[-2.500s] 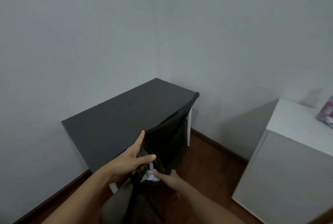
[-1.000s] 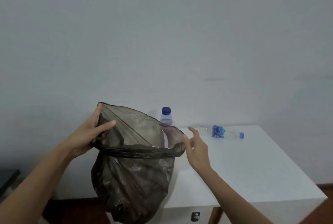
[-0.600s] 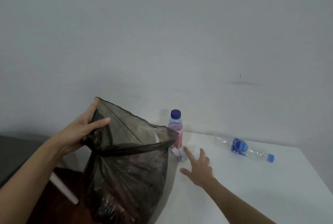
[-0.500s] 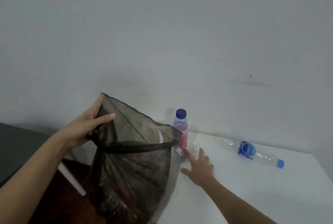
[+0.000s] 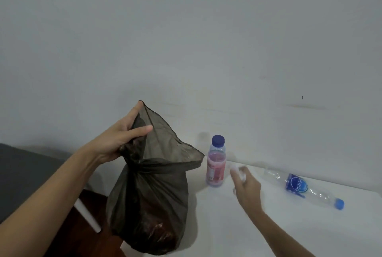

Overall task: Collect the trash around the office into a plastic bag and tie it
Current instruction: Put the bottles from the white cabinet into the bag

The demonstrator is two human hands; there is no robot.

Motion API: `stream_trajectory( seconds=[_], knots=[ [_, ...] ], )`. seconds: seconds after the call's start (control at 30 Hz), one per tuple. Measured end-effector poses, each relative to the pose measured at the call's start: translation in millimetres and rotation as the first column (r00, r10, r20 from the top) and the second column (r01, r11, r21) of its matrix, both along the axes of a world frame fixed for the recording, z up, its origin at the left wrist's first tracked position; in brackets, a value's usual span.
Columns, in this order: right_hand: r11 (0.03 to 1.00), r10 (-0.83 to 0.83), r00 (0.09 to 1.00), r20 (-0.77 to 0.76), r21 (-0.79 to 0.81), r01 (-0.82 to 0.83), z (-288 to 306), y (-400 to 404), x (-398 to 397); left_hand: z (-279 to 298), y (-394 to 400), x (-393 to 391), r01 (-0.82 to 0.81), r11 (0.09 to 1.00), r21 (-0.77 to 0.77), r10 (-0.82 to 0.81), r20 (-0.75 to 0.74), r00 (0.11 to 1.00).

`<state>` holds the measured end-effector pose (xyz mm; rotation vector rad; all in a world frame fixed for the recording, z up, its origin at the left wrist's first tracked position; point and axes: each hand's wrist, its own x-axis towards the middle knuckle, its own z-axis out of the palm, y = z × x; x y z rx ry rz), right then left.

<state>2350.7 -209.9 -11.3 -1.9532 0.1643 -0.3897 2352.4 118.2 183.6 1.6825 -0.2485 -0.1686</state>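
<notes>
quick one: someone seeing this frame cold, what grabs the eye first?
The dark translucent plastic bag, bulging and held open at its rim by the left hand, fills the centre-left. Just right of it, an upright bottle with pink contents and a blue cap stands on the white table. A clear blue-labelled bottle lies on its side further right, with the right hand reaching between them, blurred.

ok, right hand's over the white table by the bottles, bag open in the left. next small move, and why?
Probably carry the right hand left to the bag mouth and drop in the small white scrap that seems to be at its fingertips; blur hides the grip. The left hand holds the mouth open, close by. Both bottles can follow.
</notes>
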Motion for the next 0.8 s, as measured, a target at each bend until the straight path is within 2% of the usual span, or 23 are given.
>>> stream_trajectory(
  seconds=[0.07,0.17,0.23,0.3,0.33,0.4,0.47,0.53,0.57,0.63,0.67,0.7,0.73,0.77,0.8],
  knots=[
    [0.946,-0.063,0.988,0.141,0.325,0.014,64.5,29.5,5.7,1.1,-2.1,3.4,0.039,0.999,-0.002,-0.039,-0.019,0.999],
    [0.799,-0.122,0.932,0.341,0.59,-0.112,144.3,81.6,20.9,1.8,-7.0,9.3,0.063,0.998,-0.016,-0.063,-0.012,0.998],
    [0.687,-0.122,0.92,0.372,0.701,-0.192,173.0,120.0,28.5,2.4,-8.3,13.5,0.078,0.997,0.002,-0.078,0.003,0.997],
    [0.67,-0.036,0.943,0.332,0.708,-0.224,172.6,150.1,32.6,3.3,-10.5,14.1,0.095,0.995,-0.008,-0.095,0.018,0.995],
    [0.681,0.062,0.958,0.279,0.69,-0.245,165.8,161.3,31.0,4.4,-10.9,14.5,0.102,0.995,-0.018,-0.101,0.024,0.995],
    [0.751,0.316,0.94,0.131,0.571,-0.332,150.5,166.7,21.4,6.3,-9.5,14.9,0.098,0.995,-0.031,-0.097,0.028,0.995],
    [0.831,0.516,0.856,-0.03,0.259,-0.491,137.4,155.6,10.9,6.8,-4.1,15.7,0.087,0.995,-0.043,-0.085,0.046,0.995],
    [0.82,0.564,0.823,-0.068,-0.072,-0.568,132.8,136.7,6.3,3.6,1.1,17.6,0.07,0.997,-0.036,-0.068,0.042,0.997],
    [0.839,0.529,0.848,-0.031,-0.132,-0.528,134.6,126.3,9.0,1.4,3.5,18.4,0.06,0.997,-0.04,-0.059,0.037,0.998],
    [0.939,0.309,0.947,0.089,-0.189,-0.289,136.9,103.5,26.8,-2.4,5.9,19.0,0.056,0.997,-0.051,-0.055,0.029,0.998],
    [0.951,0.199,0.969,0.147,-0.269,-0.154,132.3,90.5,42.8,-4.2,6.9,19.5,0.066,0.997,-0.05,-0.065,0.03,0.997],
    [0.91,0.13,0.983,0.128,-0.41,-0.066,126.2,76.3,58.6,-5.0,7.0,19.8,0.075,0.996,-0.042,-0.073,0.027,0.997],
    [0.829,0.108,0.994,0.028,-0.554,-0.074,117.0,64.0,72.7,-5.3,6.8,19.9,0.078,0.996,-0.037,-0.077,0.025,0.997],
    [0.744,0.12,0.984,-0.128,-0.644,-0.175,107.4,52.3,81.7,-5.1,5.5,20.4,0.079,0.996,-0.034,-0.078,0.025,0.997],
    [0.687,0.151,0.947,-0.282,-0.659,-0.306,94.7,43.2,88.5,-5.8,5.4,20.9,0.074,0.997,-0.033,-0.074,0.023,0.997]
  ],
)
